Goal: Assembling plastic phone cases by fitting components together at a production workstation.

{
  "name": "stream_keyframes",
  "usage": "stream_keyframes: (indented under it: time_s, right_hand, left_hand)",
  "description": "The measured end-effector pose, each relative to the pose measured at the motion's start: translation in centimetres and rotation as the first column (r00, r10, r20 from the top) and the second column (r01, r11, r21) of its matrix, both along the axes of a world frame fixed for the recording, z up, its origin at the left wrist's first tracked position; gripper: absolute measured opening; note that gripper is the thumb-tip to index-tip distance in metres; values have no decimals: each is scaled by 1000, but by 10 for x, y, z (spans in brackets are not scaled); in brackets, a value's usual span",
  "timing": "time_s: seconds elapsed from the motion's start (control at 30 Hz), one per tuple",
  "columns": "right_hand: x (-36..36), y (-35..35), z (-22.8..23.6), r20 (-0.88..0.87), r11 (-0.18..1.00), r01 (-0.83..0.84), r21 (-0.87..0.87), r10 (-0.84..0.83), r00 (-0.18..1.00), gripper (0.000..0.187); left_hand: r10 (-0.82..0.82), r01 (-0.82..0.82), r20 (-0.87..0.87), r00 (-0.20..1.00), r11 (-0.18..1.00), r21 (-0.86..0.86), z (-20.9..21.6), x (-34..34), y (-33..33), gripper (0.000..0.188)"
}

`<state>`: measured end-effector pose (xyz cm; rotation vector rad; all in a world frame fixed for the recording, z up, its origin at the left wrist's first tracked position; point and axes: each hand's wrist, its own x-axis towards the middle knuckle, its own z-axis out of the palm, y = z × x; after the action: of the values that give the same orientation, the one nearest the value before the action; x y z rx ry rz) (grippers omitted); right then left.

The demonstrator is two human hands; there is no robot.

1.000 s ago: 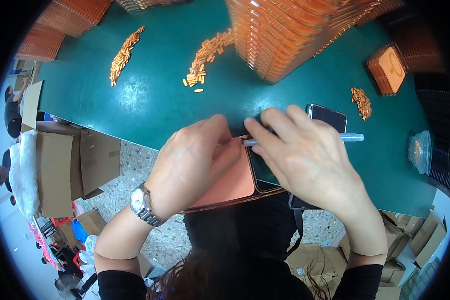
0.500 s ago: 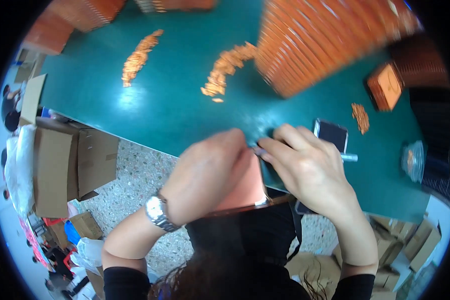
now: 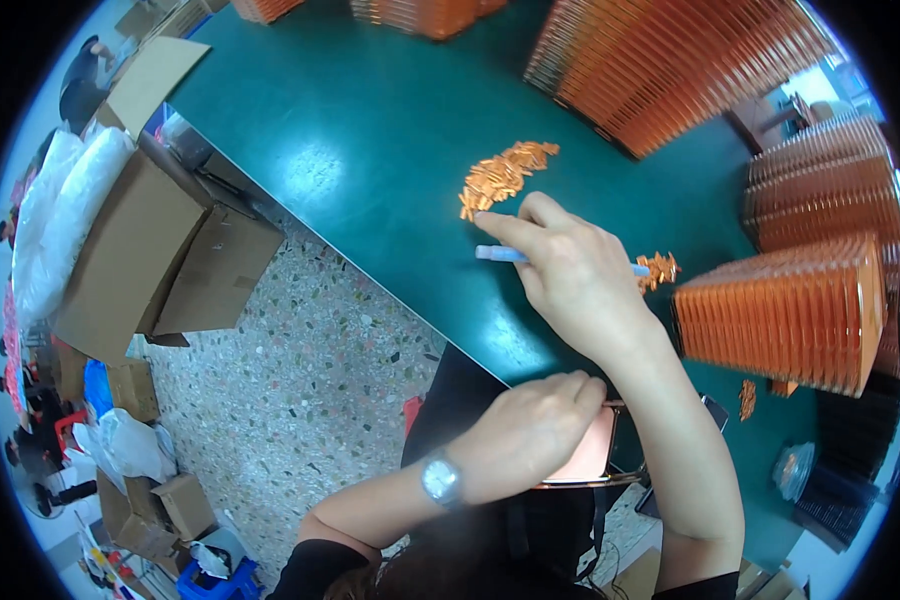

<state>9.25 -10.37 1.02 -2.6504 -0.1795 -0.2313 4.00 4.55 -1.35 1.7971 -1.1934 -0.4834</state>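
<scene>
My right hand (image 3: 580,275) reaches over the green table with a light blue pen-like stick (image 3: 500,254) held across the palm. Its index fingertip touches the near end of a heap of small copper-coloured pieces (image 3: 510,175). Whether a piece is pinched there, I cannot tell. Lower down, at the table's near edge, my left hand (image 3: 540,430) has its fingers curled over a flat copper-coloured panel (image 3: 592,448) with a shiny rim, close to my lap. A watch sits on the left wrist. The left fingertips and part of the panel are hidden.
Tall stacks of ribbed copper-coloured pieces (image 3: 775,320) stand on the right, with another large stack (image 3: 670,70) at the back. A second small heap (image 3: 658,270) lies beside my right wrist. A clear tub (image 3: 793,470) is at far right. Open cardboard boxes (image 3: 130,260) stand left of the table.
My right hand has left the panel and stretched forward to the heap, the blue stick still in it. My left hand stays at the panel. The whole view has turned.
</scene>
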Motion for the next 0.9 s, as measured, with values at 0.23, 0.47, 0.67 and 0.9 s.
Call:
stream_keyframes:
  time_s: [0.23,0.47,0.67,0.9]
  right_hand:
    - [21,12,-11,131,927,-124,-355,180,975,38]
    - [0,1,2,40,913,-155,-377,184,982,17]
    - [-1,-19,15,-189,986,105,133,-79,979,13]
    - [5,-9,6,-218,983,140,117,-113,969,17]
  left_hand:
    - [-43,41,-58,997,999,-28,-5,3,6,21]
    - [-86,86,-14,996,996,-7,-2,9,7,18]
    - [-90,91,-13,996,995,33,-3,9,6,15]
    - [-47,50,-32,998,995,86,-1,7,3,12]
